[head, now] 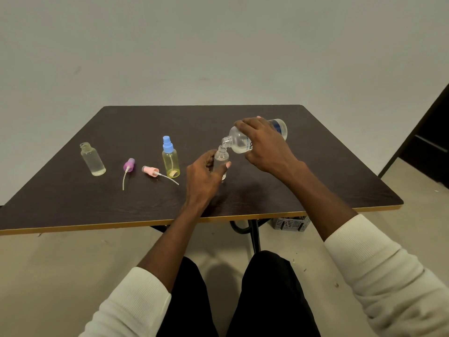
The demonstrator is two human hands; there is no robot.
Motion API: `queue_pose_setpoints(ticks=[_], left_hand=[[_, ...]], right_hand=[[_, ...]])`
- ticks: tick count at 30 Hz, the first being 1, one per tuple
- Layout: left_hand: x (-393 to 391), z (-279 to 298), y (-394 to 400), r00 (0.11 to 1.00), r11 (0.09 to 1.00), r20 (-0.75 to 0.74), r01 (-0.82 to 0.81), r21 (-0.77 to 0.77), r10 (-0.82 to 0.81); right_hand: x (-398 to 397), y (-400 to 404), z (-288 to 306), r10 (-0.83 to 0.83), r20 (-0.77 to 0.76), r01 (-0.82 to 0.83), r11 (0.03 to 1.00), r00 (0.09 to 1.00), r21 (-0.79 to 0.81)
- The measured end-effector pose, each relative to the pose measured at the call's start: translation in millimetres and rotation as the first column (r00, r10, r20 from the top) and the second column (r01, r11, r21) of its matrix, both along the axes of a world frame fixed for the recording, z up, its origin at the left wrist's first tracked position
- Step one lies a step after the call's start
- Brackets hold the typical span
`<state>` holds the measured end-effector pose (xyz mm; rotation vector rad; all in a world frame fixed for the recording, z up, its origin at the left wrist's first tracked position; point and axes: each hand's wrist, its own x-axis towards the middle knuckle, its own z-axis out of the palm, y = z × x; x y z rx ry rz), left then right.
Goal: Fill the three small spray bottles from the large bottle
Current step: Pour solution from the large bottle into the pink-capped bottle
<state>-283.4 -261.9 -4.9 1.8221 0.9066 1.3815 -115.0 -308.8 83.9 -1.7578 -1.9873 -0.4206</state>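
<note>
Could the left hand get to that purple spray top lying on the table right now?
Probably not yet: the left hand is holding the small bottle being filled. The path to the purple spray top looks otherwise free.

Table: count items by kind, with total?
Small spray bottles: 3 (clear open bottle, yellow bottle with blue cap, clear bottle held by the left hand)
Loose spray heads: 2 (purple head, pink head)
Large bottle: 1, tilted in the right hand
Total: 6

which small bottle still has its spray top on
The yellow bottle with the blue spray top; the other two clear bottles stand open-necked.
</note>
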Motion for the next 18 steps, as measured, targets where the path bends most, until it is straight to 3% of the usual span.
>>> queue_pose_setpoints(ticks=[18], left_hand=[[0.0,0.6,-0.8,1.000,1.000,-0.012,-0.009,-0.013,0.009]], right_hand=[[0.3,1.2,-0.4,-0.005,0.008,0.005,1.000,1.000,-0.003]])
